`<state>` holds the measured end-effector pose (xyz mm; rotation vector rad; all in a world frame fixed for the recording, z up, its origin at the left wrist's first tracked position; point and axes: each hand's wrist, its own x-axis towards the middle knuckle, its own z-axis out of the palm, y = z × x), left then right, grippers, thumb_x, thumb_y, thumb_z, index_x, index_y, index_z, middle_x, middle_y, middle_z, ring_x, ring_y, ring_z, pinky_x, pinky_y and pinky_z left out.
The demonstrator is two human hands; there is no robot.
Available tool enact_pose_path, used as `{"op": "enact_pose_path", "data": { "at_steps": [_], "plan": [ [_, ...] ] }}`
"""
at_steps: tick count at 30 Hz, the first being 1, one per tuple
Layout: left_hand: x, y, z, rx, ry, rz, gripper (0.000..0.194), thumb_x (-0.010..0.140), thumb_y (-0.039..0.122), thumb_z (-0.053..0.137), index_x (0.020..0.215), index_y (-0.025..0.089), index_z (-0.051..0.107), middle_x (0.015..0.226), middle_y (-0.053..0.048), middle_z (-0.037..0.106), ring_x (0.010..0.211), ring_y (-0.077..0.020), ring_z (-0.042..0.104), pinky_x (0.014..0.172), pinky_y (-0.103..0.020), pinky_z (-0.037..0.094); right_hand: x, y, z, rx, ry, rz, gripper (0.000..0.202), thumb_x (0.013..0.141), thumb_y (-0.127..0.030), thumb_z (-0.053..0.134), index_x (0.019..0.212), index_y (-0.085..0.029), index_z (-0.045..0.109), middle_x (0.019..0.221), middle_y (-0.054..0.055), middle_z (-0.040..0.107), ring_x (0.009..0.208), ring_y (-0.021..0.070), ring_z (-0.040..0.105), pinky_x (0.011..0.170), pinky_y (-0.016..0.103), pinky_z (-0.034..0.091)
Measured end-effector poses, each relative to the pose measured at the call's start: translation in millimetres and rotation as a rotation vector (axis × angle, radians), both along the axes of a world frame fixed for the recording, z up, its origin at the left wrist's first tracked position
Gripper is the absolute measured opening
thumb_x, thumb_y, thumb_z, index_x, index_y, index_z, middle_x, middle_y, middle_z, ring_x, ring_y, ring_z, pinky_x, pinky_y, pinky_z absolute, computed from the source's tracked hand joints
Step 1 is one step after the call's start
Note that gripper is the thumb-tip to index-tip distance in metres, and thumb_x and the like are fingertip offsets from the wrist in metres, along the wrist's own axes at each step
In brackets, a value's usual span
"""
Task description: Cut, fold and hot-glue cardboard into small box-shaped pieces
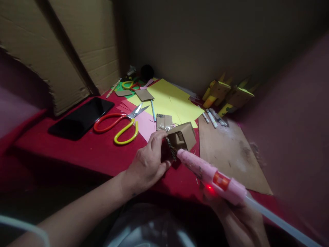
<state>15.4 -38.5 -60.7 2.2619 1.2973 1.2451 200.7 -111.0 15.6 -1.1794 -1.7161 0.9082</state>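
Note:
My left hand (149,161) grips the near-left edge of a small brown cardboard box (189,133), whose open side faces me. In my right hand (228,209) is a pink hot glue gun (203,168) with a glowing red light and a clear glue stick (280,216) sticking out of its back. The gun's tip points at the box's open edge; whether it touches cannot be made out. Most fingers of my right hand are hidden behind the gun. Scissors (124,120) with one red and one yellow handle lie spread on the red tabletop, left of the box.
A black phone (81,118) lies at the left. Yellow paper (172,103), pink paper (146,127) and cardboard scraps (144,95) cover the middle. At right are a cardboard sheet (231,154), several markers (212,118) and yellow-trimmed cardboard figures (218,91). Tall cardboard (84,41) stands behind the phone.

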Motion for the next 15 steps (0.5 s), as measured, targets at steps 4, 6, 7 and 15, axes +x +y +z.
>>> {"op": "enact_pose_path", "data": {
  "at_steps": [4, 6, 7, 15],
  "plan": [
    [0, 0, -0.6, -0.007, 0.008, 0.009, 0.066, 0.073, 0.01, 0.059, 0.133, 0.013, 0.034, 0.132, -0.016, 0.049, 0.123, -0.026, 0.052, 0.1, -0.037, 0.05, 3, -3, -1.3, -0.014, -0.004, 0.025, 0.039, 0.094, -0.026, 0.05, 0.131, -0.031, 0.061, 0.135, 0.0, 0.061, 0.128, 0.0318, 0.053, 0.103, 0.041, 0.051],
    [0, 0, -0.6, -0.013, 0.01, 0.014, 0.066, 0.073, 0.009, 0.06, 0.133, 0.013, 0.034, 0.132, -0.016, 0.049, 0.123, -0.0256, 0.052, 0.1, -0.036, 0.05, 4, -4, -3.2, -0.02, 0.01, 0.035, 0.04, 0.094, -0.026, 0.051, 0.133, -0.028, 0.06, 0.138, 0.001, 0.059, 0.129, 0.0319, 0.052, 0.106, 0.043, 0.048],
    [0, 0, -0.6, -0.014, 0.012, 0.014, 0.067, 0.073, 0.009, 0.06, 0.134, 0.014, 0.034, 0.132, -0.015, 0.049, 0.123, -0.0253, 0.052, 0.1, -0.036, 0.05, 5, -5, -4.6, -0.022, 0.016, 0.034, 0.041, 0.094, -0.026, 0.051, 0.134, -0.027, 0.059, 0.138, 0.002, 0.058, 0.13, 0.032, 0.051, 0.107, 0.043, 0.046],
    [1, 1, -1.5, 0.001, 0.024, 0.019, 0.069, 0.071, 0.007, 0.06, 0.134, 0.015, 0.034, 0.132, -0.014, 0.049, 0.122, -0.0247, 0.052, 0.1, -0.035, 0.05, 9, -6, -17.0, -0.036, 0.062, -0.022, 0.041, 0.092, -0.025, 0.056, 0.132, -0.03, 0.06, 0.139, 0.0, 0.058, 0.127, 0.0308, 0.055, 0.105, 0.041, 0.05]
  ]
}}
